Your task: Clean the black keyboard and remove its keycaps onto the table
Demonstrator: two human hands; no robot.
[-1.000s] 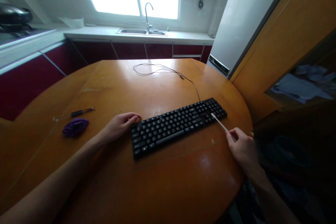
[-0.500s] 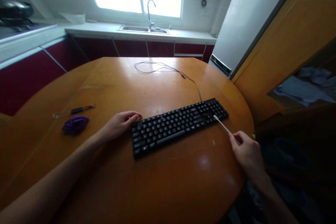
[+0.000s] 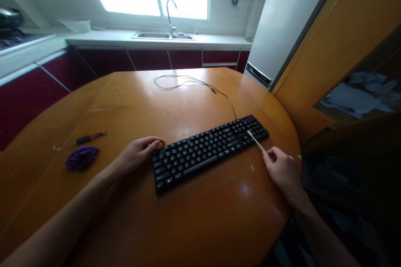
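A black keyboard (image 3: 200, 156) lies at a slant on the wooden table. My left hand (image 3: 140, 152) is at its upper left corner, thumb and fingers curled against the edge to steady it. Between the thumb and fingers of my right hand (image 3: 282, 171) is a thin white cotton swab (image 3: 255, 139). Its tip is over the keys near the arrow and number block; whether it touches them I cannot tell. The fingertips under the keyboard's left edge are partly hidden.
The keyboard's cable (image 3: 188, 79) lies looped towards the far edge of the table (image 3: 200, 225). Left of my left arm are a crumpled purple cloth (image 3: 82, 157) and a small dark-handled tool (image 3: 90, 137). A sink (image 3: 156, 36) and a fridge (image 3: 275, 25) stand beyond.
My right hand has moved a little left and up with the swab, bringing its tip further over the keys. My left hand stays at the keyboard's corner. The whole view has shifted slightly.
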